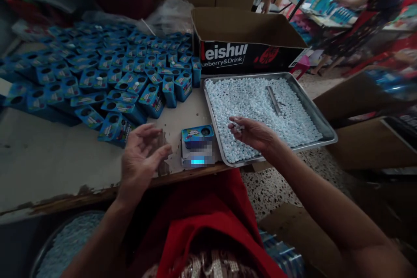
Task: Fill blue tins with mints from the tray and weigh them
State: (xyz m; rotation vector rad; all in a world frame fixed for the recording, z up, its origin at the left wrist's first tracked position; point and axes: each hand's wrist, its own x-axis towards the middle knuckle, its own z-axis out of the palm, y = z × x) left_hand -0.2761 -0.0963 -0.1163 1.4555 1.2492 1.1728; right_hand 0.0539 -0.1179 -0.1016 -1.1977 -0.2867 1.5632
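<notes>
A small blue box (197, 132) with a round dark hole in its top stands on a little scale (195, 156) whose display glows blue. Left of it, my left hand (141, 154) is held over the table with fingers apart and nothing in it. My right hand (249, 132) pinches a few pale candies (237, 127) above the near left part of a metal tray (329, 137). Small pale blue and white pieces (247, 100) cover the tray's bottom, and a metal strip (273, 100) lies on them.
Many blue boxes (119, 95) crowd the table (65, 160) at left. An open carton (247, 56) stands behind the tray. A basin of pale pieces (71, 243) is low at left. Cartons (365, 143) stand at right; a person (368, 17) is beyond.
</notes>
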